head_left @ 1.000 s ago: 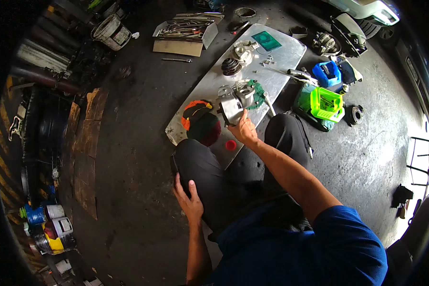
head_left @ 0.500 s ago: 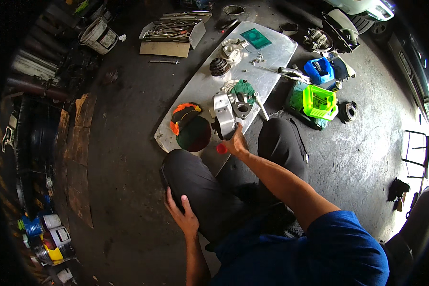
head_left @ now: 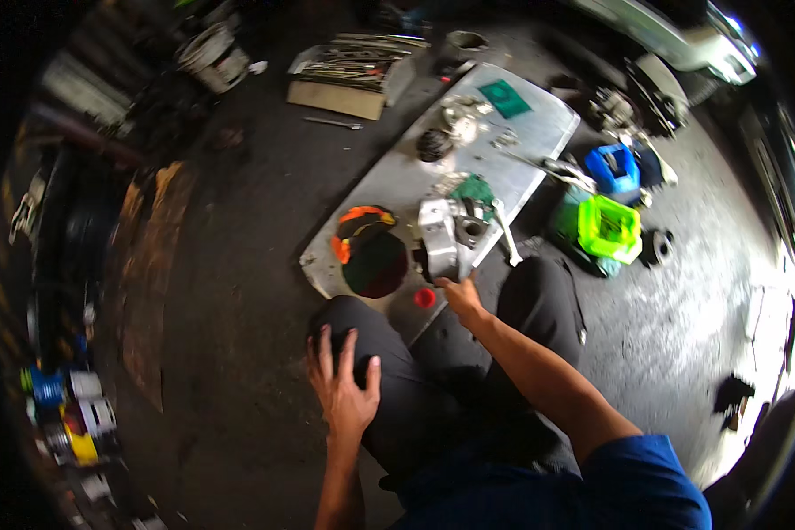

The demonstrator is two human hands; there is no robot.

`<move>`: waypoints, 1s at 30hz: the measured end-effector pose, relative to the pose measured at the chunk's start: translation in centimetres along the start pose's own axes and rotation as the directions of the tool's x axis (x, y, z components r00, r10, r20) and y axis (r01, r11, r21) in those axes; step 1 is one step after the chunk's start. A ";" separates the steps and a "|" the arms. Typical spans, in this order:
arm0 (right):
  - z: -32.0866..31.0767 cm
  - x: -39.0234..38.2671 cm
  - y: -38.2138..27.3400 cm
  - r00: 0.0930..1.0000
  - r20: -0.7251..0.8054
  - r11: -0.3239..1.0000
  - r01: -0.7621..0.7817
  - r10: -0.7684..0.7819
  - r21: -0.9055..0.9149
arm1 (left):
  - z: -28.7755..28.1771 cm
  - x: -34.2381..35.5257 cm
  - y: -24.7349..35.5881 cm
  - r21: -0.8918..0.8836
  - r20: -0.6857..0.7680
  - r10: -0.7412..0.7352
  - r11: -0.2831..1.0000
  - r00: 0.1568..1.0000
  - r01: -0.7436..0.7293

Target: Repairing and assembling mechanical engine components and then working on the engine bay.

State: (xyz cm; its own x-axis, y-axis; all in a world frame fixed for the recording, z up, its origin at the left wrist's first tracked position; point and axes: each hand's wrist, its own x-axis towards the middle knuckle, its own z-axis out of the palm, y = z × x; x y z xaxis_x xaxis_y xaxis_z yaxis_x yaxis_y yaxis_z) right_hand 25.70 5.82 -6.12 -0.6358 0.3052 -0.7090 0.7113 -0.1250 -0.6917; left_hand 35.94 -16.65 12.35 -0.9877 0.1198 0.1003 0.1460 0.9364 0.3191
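Note:
My right hand [head_left: 462, 300] grips the near lower end of a silver metal housing [head_left: 437, 230], which has a flanged opening on its right side, on the metal board [head_left: 539, 141]. My left hand [head_left: 344, 393] lies on my left thigh with fingers spread. A dark round cloth with an orange-and-black part [head_left: 371, 265] lies left of the housing, and a small red cap [head_left: 424, 299] sits below it. A green piece [head_left: 475, 190] lies behind the housing, with a pale wrench [head_left: 507, 230] to its right. The picture is blurred.
A box of tools [head_left: 336, 97] is behind at left. Metal parts [head_left: 437, 141] stand on the board's far half. A blue bin [head_left: 611, 168] and lime bin [head_left: 608, 228] sit to the right. Cardboard [head_left: 150, 283] lies left, containers [head_left: 79, 415] lower left, a vehicle [head_left: 698, 49] upper right.
The housing has been turned, showing its flanged opening, and my right hand has shifted to its near end. My left hand has moved up the thigh, fingers more spread. The view has shifted.

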 end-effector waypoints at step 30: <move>-24.0 -33.6 -18.0 0.747 0.665 0.286 0.642 -0.025 -0.711 | -30.4 -6.1 10.9 -0.224 0.315 -0.119 0.955 0.941 0.196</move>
State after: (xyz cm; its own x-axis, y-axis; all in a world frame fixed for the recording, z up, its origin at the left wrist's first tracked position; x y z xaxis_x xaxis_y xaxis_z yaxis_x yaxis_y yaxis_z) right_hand 41.43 20.47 33.46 -0.6916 -0.3963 -0.6039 0.0080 0.8318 -0.5550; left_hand 45.27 -17.18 43.86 -0.9648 0.1053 -0.2409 -0.0418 0.8433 0.5358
